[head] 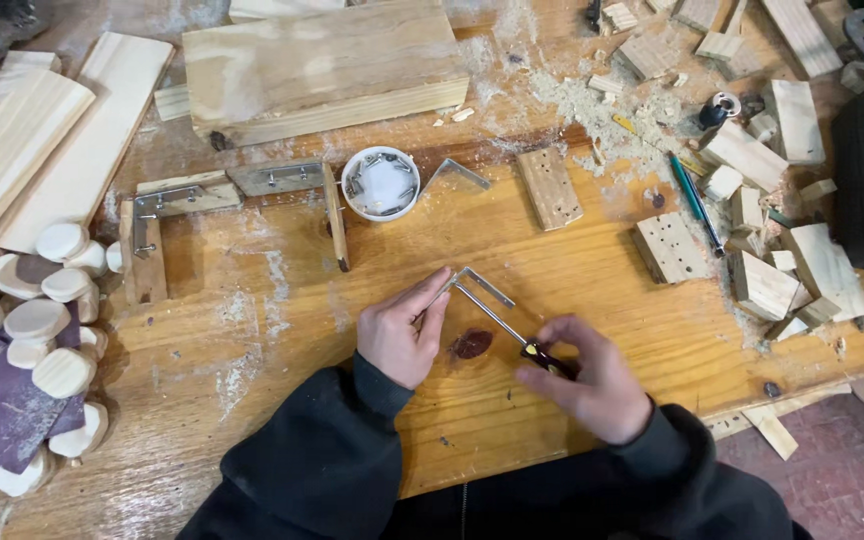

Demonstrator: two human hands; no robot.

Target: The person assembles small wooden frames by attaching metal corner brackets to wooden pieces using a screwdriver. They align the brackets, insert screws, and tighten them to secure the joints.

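Fingers of left hand (404, 332) pin metal bracket (482, 285); right hand (587, 385) seemingly clamps screwdriver (512, 335).

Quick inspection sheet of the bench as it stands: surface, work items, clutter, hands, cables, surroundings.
Surface: wooden workbench, sawdust-strewn.
Work items: metal corner bracket flat on bench; screwdriver tip at it.
Clutter: white tub of screws, drilled wood blocks, offcuts, plank, round wooden discs, green pen.
Hands: left hand steadies bracket; right hand grips screwdriver handle.
Cables: nothing seen.
Surroundings: red tile floor.
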